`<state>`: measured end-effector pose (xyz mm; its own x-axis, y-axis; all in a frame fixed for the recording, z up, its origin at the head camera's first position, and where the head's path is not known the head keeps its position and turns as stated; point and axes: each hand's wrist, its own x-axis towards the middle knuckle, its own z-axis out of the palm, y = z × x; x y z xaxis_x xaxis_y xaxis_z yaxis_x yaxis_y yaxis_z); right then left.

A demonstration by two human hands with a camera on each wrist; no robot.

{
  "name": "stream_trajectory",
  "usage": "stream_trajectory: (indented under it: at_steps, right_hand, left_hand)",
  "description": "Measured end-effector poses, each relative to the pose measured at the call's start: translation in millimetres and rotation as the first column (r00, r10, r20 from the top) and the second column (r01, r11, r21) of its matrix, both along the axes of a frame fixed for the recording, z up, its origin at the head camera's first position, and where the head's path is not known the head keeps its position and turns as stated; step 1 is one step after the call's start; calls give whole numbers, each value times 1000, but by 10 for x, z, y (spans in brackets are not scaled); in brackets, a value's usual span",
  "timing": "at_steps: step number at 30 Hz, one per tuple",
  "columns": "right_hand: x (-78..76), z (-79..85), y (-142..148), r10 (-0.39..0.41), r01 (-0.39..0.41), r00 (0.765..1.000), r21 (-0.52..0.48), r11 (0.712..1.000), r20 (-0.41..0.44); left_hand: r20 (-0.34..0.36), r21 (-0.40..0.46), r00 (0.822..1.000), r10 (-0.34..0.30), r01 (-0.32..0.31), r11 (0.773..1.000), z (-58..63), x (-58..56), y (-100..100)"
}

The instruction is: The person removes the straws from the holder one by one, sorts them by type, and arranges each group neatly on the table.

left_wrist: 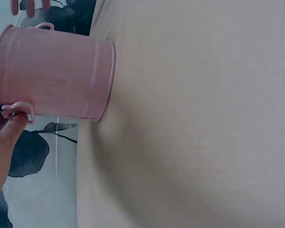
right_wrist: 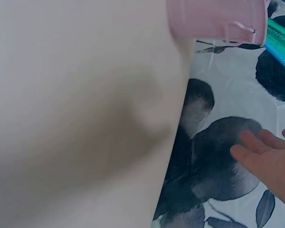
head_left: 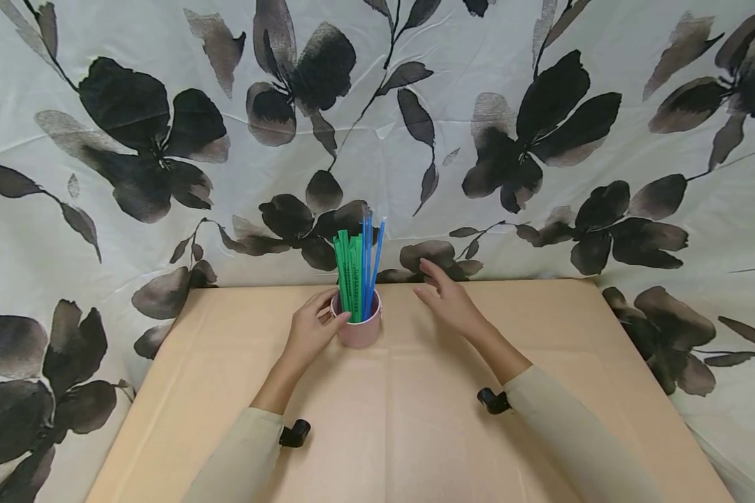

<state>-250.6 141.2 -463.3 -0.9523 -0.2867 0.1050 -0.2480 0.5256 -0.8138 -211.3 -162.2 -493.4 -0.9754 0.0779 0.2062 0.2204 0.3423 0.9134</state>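
Observation:
A small pink metal bucket [head_left: 360,337] with side handles stands upright at the far edge of the table. Green sticks [head_left: 349,276] with dark printing and thin blue sticks [head_left: 375,262] rise out of it. My left hand [head_left: 308,332] grips the bucket's left side; in the left wrist view its thumb [left_wrist: 14,128] lies against a side handle [left_wrist: 19,109]. To the right of the bucket, apart from it, my right hand [head_left: 449,304] hovers with fingers extended and holds nothing. The right wrist view also shows this hand [right_wrist: 275,161] away from the bucket [right_wrist: 204,19].
A tan-covered table [head_left: 377,433] spreads below both forearms. Behind it hangs a white cloth with dark flowers [head_left: 403,161], which also shows along both sides. A small black device [head_left: 296,433] is worn at the left wrist, and another black device [head_left: 493,401] at the right.

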Motion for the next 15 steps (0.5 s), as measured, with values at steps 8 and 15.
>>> stream_trajectory:
  at_steps: [8,15]
  right_hand:
    - [-90,137,-303,23,-18,1000,-197,980,21]
    - [-185,197,-538,4,1,1000,-225,974,22]
  left_hand:
    - [24,32,1000,-10,9,999,29,53,-18]
    - [32,61,999,-27,25,998,42,69,-39]
